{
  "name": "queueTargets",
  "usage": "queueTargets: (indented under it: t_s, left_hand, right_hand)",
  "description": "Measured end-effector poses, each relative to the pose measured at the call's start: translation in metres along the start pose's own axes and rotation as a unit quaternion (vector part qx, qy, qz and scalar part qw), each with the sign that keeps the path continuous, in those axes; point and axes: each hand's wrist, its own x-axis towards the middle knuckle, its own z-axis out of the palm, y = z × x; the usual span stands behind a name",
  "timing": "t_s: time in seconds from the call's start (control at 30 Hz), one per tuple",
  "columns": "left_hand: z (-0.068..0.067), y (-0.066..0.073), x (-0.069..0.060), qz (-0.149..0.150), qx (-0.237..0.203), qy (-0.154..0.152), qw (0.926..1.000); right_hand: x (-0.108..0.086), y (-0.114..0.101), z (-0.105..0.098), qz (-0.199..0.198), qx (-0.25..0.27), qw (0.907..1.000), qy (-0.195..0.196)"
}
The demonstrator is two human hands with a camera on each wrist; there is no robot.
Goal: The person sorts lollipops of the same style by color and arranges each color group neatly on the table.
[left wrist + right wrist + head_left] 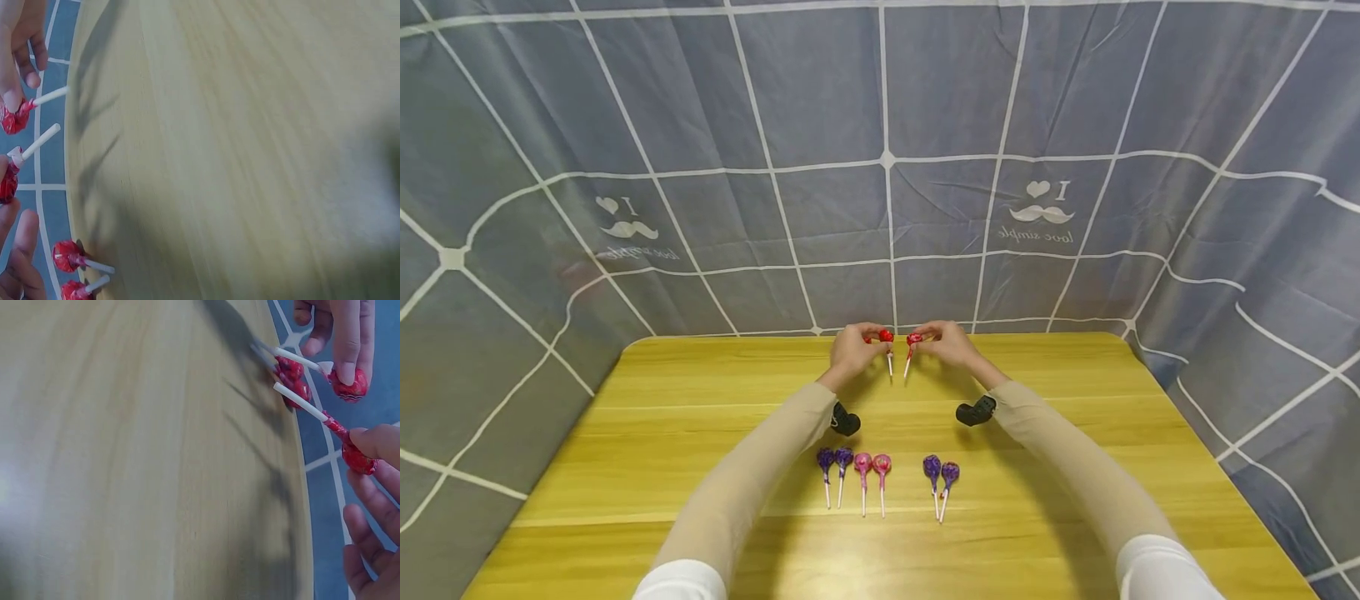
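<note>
A gridded curtain (827, 212) backs the table (662, 417); at its far edge, fingers of the left hand (854, 347) pinch one red lollipop (887, 335), the right hand (951, 343) another red lollipop (913, 339); purple lollipops (932, 466) lie nearer.

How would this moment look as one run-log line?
left hand pinches red lollipop; right hand pinches another red lollipop; table: two more red lollipops, four purple lollipops, two pink lollipops

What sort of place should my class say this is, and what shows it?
Probably a curtained-off spot set up for filming handwork: a grey, white-lined curtain hangs around the wood-grained table, lollipops lie on it in small groups, and black devices sit at both wrists.
</note>
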Motion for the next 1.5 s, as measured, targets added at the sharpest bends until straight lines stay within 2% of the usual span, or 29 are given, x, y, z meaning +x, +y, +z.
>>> queueTargets:
  t_s: [0.2, 0.5, 0.83, 1.13, 1.37, 1.5]
  left_hand:
    - [0.009, 0.001, 0.010, 0.003, -0.007, 0.013, 0.9999]
    - [0.029, -0.001, 0.015, -0.037, -0.015, 0.026, 0.9989]
    - [0.047, 0.000, 0.021, -0.042, 0.020, 0.029, 0.9985]
    - [0.052, -0.002, 0.020, -0.030, 0.073, 0.047, 0.9958]
    - [0.055, -0.002, 0.021, -0.033, 0.081, 0.066, 0.9940]
    - [0.056, -0.002, 0.020, -0.036, 0.074, 0.069, 0.9943]
  right_hand:
    - [0.010, 0.005, 0.000, 0.007, 0.013, 0.9999, 0.007]
    - [0.020, 0.015, 0.006, 0.026, -0.001, 0.9996, 0.003]
    - [0.021, 0.018, 0.010, 0.024, -0.001, 0.9997, 0.006]
    - [0.026, 0.020, 0.016, 0.037, -0.008, 0.9993, 0.007]
    - [0.023, 0.018, 0.019, 0.060, -0.031, 0.9976, 0.018]
    - [0.022, 0.019, 0.020, 0.058, -0.027, 0.9976, 0.024]
